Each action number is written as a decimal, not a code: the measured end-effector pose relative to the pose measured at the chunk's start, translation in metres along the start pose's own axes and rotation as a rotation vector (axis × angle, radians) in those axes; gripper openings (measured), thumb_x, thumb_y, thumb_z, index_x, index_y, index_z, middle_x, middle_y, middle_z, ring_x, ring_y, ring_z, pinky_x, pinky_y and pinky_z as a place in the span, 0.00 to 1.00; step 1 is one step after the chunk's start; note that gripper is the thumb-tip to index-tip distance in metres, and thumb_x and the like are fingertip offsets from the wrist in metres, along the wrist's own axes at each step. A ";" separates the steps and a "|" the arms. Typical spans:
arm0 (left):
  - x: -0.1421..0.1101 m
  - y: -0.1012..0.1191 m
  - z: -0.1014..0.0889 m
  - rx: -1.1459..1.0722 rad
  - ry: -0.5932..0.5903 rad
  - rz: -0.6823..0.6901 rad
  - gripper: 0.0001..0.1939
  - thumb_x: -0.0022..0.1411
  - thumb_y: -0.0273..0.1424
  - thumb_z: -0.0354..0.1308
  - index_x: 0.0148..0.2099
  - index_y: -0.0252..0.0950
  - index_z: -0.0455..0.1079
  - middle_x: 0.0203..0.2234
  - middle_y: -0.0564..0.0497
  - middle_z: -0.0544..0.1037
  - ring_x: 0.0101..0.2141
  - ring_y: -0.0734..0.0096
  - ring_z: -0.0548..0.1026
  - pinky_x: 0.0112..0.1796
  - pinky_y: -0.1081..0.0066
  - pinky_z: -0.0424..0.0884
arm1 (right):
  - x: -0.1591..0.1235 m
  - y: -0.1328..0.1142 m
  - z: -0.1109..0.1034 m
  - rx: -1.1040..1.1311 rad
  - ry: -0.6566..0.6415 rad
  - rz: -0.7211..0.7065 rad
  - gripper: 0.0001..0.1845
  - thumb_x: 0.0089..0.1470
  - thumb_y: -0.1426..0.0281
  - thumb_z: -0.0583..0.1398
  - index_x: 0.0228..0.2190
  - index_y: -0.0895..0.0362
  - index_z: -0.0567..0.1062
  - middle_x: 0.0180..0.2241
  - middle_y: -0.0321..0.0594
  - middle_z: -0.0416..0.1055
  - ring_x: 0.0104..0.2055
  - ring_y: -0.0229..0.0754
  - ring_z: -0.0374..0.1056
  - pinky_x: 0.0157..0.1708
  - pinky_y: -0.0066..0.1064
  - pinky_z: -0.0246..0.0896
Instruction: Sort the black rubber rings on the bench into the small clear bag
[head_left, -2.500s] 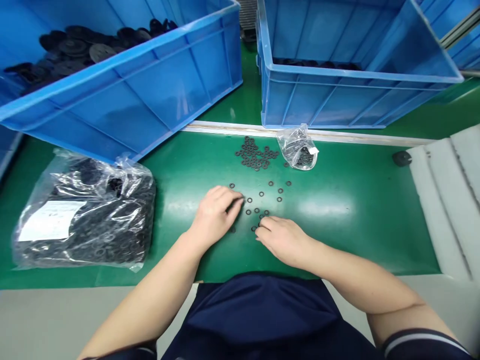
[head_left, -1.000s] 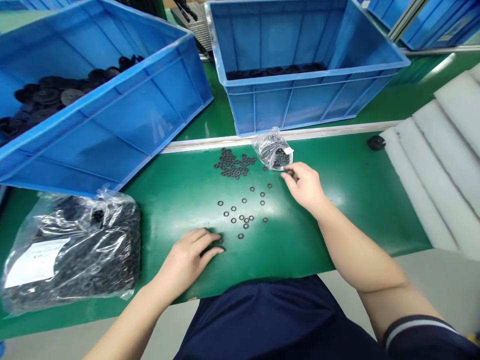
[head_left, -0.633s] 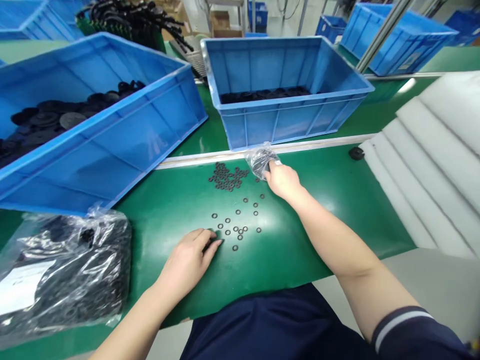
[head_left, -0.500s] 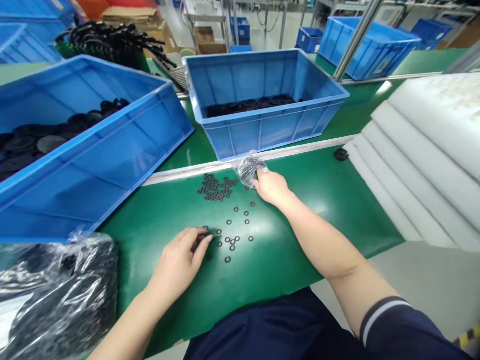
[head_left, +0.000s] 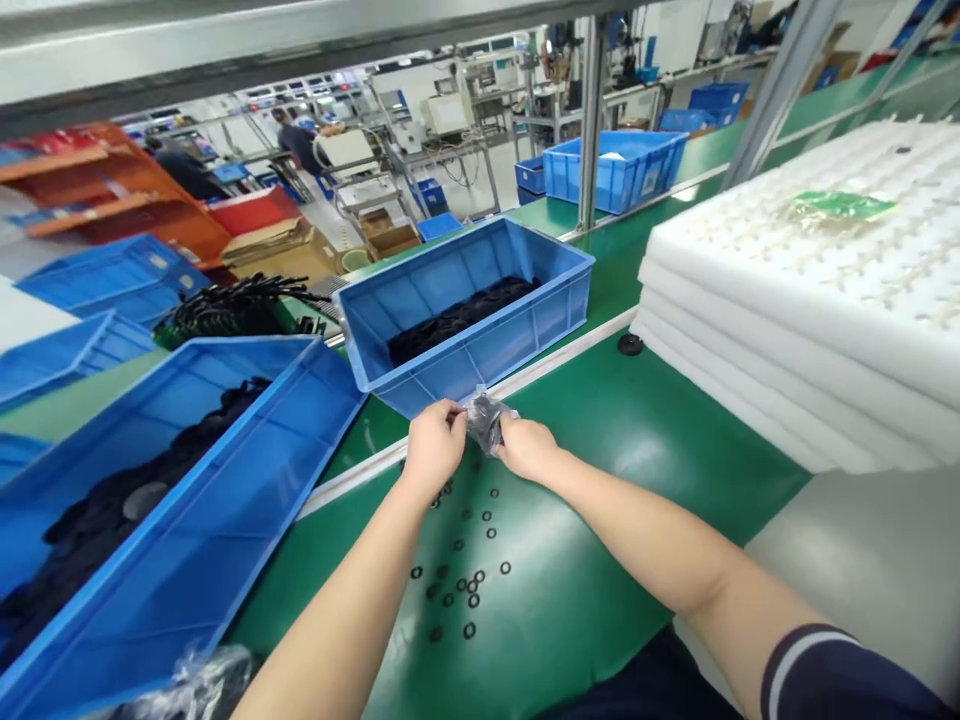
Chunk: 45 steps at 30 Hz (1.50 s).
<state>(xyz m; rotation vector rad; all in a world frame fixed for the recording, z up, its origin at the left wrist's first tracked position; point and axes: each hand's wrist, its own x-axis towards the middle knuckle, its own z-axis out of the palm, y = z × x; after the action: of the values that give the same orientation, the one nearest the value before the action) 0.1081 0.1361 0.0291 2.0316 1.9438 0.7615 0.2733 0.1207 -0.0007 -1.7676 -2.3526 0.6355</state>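
A small clear plastic bag [head_left: 486, 422] with dark contents is held up just in front of the middle blue bin. My right hand [head_left: 529, 447] grips its right side, fingers closed around it. At its left edge, my left hand [head_left: 436, 447] pinches with thumb and forefinger. Below the hands, small black rings [head_left: 474, 587] lie scattered flat on the green work surface [head_left: 570, 560]. More rings are partly hidden behind my left hand and forearm.
The middle blue bin [head_left: 517, 330] and the left blue bin [head_left: 225, 560] hold black parts. White foam sheets [head_left: 720, 330] are stacked at right, with a black round part [head_left: 630, 345] beside them. A larger plastic bag [head_left: 206, 685] shows at bottom left. Metal posts [head_left: 591, 130] rise behind.
My left hand has left the rings on the surface and come up to the bag's left edge. My right hand still holds the bag. The head view has tilted upward.
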 end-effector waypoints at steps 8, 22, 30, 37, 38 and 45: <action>-0.007 -0.015 0.002 -0.138 0.106 -0.129 0.08 0.58 0.35 0.55 0.34 0.37 0.72 0.25 0.49 0.78 0.27 0.64 0.75 0.34 0.67 0.70 | 0.003 -0.002 -0.003 0.099 -0.026 0.027 0.21 0.57 0.63 0.61 0.50 0.59 0.69 0.45 0.52 0.78 0.46 0.54 0.76 0.41 0.40 0.68; -0.011 -0.012 0.005 0.108 0.132 -0.018 0.08 0.61 0.22 0.52 0.42 0.34 0.69 0.36 0.42 0.76 0.38 0.57 0.76 0.42 0.60 0.72 | 0.003 -0.022 0.000 -0.102 -0.005 0.036 0.16 0.62 0.74 0.52 0.49 0.64 0.71 0.42 0.58 0.78 0.45 0.54 0.77 0.43 0.41 0.69; -0.072 0.005 0.007 -0.209 0.130 0.269 0.09 0.64 0.27 0.51 0.42 0.37 0.73 0.34 0.47 0.78 0.35 0.64 0.76 0.38 0.65 0.74 | 0.001 -0.025 0.000 -0.139 -0.010 0.016 0.17 0.63 0.76 0.49 0.47 0.63 0.73 0.42 0.56 0.78 0.45 0.51 0.77 0.42 0.36 0.68; -0.093 0.001 -0.018 -0.878 -0.004 -0.370 0.13 0.58 0.39 0.61 0.36 0.33 0.72 0.23 0.50 0.76 0.21 0.72 0.72 0.23 0.72 0.67 | 0.002 0.011 -0.009 0.070 0.129 -0.039 0.13 0.64 0.69 0.55 0.45 0.62 0.75 0.43 0.51 0.78 0.47 0.47 0.75 0.47 0.32 0.63; -0.096 -0.002 -0.022 -0.995 -0.007 -0.453 0.15 0.58 0.40 0.63 0.36 0.32 0.72 0.25 0.48 0.77 0.22 0.72 0.74 0.24 0.72 0.69 | 0.001 0.010 -0.010 0.104 0.142 -0.058 0.13 0.64 0.69 0.55 0.45 0.62 0.75 0.42 0.50 0.79 0.46 0.46 0.74 0.46 0.31 0.63; -0.116 -0.005 -0.035 -1.650 -0.208 -0.906 0.22 0.71 0.41 0.44 0.35 0.32 0.70 0.27 0.41 0.79 0.32 0.60 0.81 0.40 0.58 0.79 | -0.039 -0.067 -0.008 0.085 0.002 -0.465 0.11 0.63 0.68 0.56 0.44 0.59 0.75 0.40 0.45 0.79 0.42 0.44 0.74 0.42 0.31 0.65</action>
<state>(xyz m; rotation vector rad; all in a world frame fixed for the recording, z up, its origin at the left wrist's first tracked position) 0.0873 0.0164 0.0315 0.1993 1.0235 1.1388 0.2280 0.0712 0.0392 -1.1204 -2.5580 0.6414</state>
